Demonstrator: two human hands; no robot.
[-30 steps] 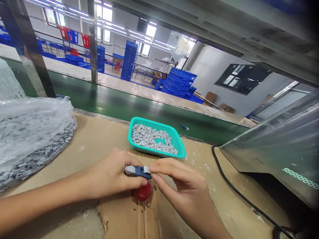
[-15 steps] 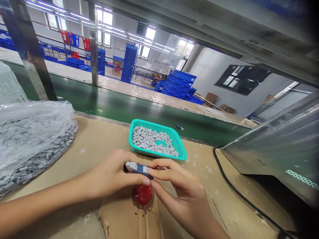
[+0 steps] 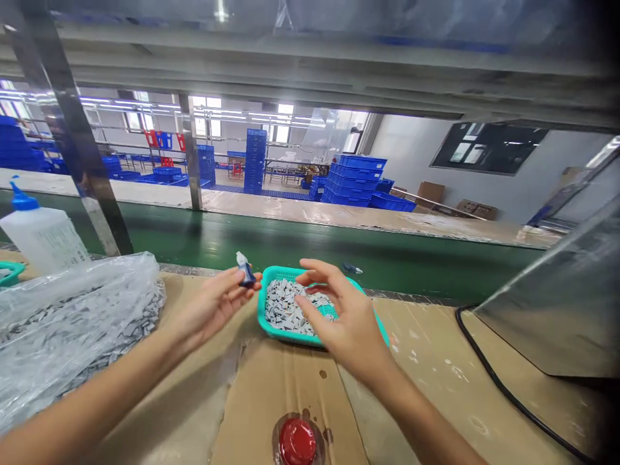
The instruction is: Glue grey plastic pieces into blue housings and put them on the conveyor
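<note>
Between the fingertips of my left hand (image 3: 220, 303) is a small dark blue plastic part with a pale grey end (image 3: 246, 270), held up at the left end of the basket. My right hand (image 3: 341, 316) is over the right half of the turquoise basket (image 3: 264, 316), fingers curved and apart, with nothing seen in them. Many small light grey plastic pieces (image 3: 288, 309) lie in that basket. Nearer to me, a round red object (image 3: 297, 442) sits on a wet patch of the cardboard sheet (image 3: 256, 400).
A clear plastic bag of grey pieces (image 3: 111, 310) lies at left, by a white bottle with a blue cap (image 3: 46, 232). Behind runs a green belt (image 3: 285, 242) carrying another dark blue part (image 3: 352, 268). A black cable (image 3: 494, 374) and metal housing (image 3: 547, 303) stand at right.
My hands have come apart and moved up, away from the red object. The blue part stays in my left hand; my right hand has let go of it. The view has tilted upward.
</note>
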